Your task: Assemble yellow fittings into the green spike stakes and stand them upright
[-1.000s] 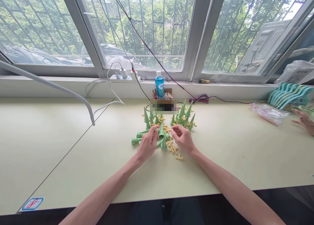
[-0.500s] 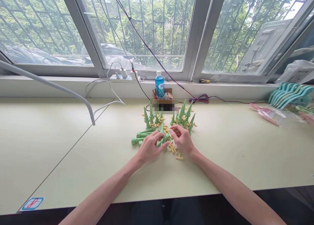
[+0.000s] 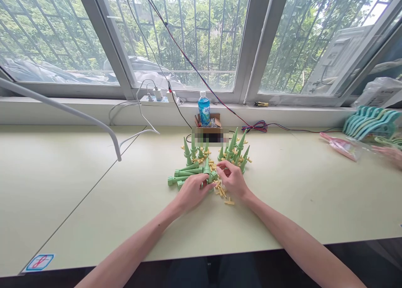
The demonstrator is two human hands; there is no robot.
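Observation:
My left hand (image 3: pixel 195 190) is closed, thumb and fingers around a green plastic spike (image 3: pixel 211 177) at the near end of the pile. More green spikes (image 3: pixel 188 172) lie on their sides just beyond that hand. To the right, my right hand (image 3: pixel 233 180) has its fingers bent together over small yellow T-shaped pieces (image 3: pixel 221 190); whether one is between its fingertips is hidden. Behind both hands, green cone spikes (image 3: pixel 231 144) stand upright in two groups, several with yellow pieces attached to their sides.
A small cardboard box (image 3: pixel 216 128) with a blue bottle (image 3: pixel 204 110) stands behind the spikes. Coiled red-and-blue wire (image 3: pixel 258 126) lies by the sill. At right are teal hangers (image 3: pixel 370 122), a pink packet (image 3: pixel 341 146) and another person's hand (image 3: pixel 391 154). A white tube (image 3: pixel 94 114) arches at left.
My left hand's thumb and fingers have come together on the green spike. The right hand has barely moved. The other person's hand at far right has shifted slightly left.

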